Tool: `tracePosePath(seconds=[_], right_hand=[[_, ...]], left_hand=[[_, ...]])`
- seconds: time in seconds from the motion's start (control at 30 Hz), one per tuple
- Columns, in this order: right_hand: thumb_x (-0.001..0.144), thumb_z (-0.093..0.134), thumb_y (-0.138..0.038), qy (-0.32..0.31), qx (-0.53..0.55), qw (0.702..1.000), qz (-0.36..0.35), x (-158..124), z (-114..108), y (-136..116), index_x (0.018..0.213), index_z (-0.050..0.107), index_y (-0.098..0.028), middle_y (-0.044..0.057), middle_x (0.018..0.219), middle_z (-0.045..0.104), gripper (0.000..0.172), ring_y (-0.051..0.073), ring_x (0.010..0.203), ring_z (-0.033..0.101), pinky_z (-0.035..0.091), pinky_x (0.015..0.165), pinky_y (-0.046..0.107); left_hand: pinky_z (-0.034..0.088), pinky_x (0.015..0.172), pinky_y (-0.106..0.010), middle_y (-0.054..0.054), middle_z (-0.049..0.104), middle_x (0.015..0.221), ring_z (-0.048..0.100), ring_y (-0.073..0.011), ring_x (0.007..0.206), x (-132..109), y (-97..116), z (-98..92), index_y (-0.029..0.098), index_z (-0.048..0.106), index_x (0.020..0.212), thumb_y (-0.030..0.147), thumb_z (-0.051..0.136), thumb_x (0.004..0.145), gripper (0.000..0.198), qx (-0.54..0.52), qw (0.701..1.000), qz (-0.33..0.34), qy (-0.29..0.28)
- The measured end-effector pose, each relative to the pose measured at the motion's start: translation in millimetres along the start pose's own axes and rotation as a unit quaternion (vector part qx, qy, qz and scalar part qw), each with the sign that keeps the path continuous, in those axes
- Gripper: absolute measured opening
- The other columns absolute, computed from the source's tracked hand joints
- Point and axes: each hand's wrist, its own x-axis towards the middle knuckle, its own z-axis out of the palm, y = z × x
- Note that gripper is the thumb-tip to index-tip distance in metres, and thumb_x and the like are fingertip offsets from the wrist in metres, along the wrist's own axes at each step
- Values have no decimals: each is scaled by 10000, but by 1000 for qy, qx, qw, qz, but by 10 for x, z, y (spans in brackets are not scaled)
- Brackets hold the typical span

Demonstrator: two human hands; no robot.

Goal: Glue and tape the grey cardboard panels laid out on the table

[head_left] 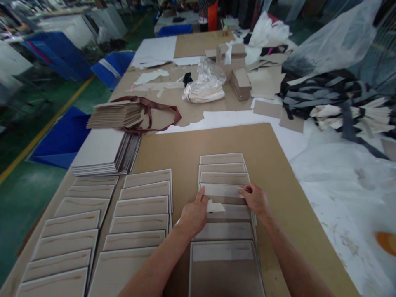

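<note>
The pale strip [221,190] lies across the upper part of the fourth panel [227,200] from the far end of the right-hand row, between the two hands. It looks thin and light, likely to bend or crease under a careless pull, so its two short ends seem the best places to take hold. The right hand [256,202] has thumb and forefinger brought together on the strip's right end; the left hand [194,218] stretches its index finger to the left end, other fingers curled, and whether they grip the cream scrap [216,206] beside them I cannot tell. The panels beneath look flat, stiff and fairly light, and since they overlap like shingles, a sideways shove could well slide them out of line; their edges seem the safest hold. Right of the row, the bare brown board [272,173] gives the right arm room as far as its slanting edge, with more bare surface past the far end; leftward, only a narrow gap parts this row from the middle row [139,222], where the left forearm crosses
</note>
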Motion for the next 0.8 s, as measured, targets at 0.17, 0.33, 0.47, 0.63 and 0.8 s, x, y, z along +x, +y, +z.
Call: tracePosePath(seconds=[0.17, 0.33, 0.47, 0.63, 0.8], right_hand=[[779, 600, -452, -3, -29, 1000, 5, 15, -3, -26, 729, 603, -227, 9, 695, 657, 230, 162, 655, 575, 340, 598, 254], [789, 614, -449, -5, -77, 997, 25, 36, -34, -61, 762, 601, -231, 8, 709, 647, 220, 160, 651, 565, 311, 567, 254], [760, 653, -429, 3, -100, 995, 26, 66, -64, -97, 818, 571, -228, 8, 760, 644, 225, 161, 673, 569, 305, 560, 252], [767, 643, -416, -11, -88, 996, 17, 100, -58, -61, 802, 555, -232, -3, 747, 632, 207, 160, 673, 565, 321, 571, 253], [784, 615, -382, 16, -71, 996, 43, 129, -210, 138, 806, 552, -224, 17, 759, 648, 171, 171, 680, 576, 338, 586, 257]], left_hand=[[598, 750, -410, -131, 133, 1598, 689, -254, 949, 10, -23, 20, 175, 446, 1301, 30, 479, 739, 582, 7, 1000, 4, 10], [583, 806, -391, -125, 178, 1591, 642, -268, 1081, 28, -24, -5, 191, 254, 1466, 18, 471, 720, 796, 2, 1000, 0, 18], [581, 803, -419, -137, 176, 1590, 634, -294, 1093, 35, -6, -40, 192, 171, 1508, 28, 467, 724, 853, 2, 1000, -6, 6], [589, 755, -414, -123, 171, 1593, 676, -285, 990, 9, -13, -42, 201, 255, 1486, 61, 468, 740, 788, 11, 1000, -9, 9], [585, 747, -426, -147, 175, 1588, 690, -281, 938, -14, -34, -51, 169, 329, 1443, 111, 479, 751, 711, 7, 1000, -7, 7]])
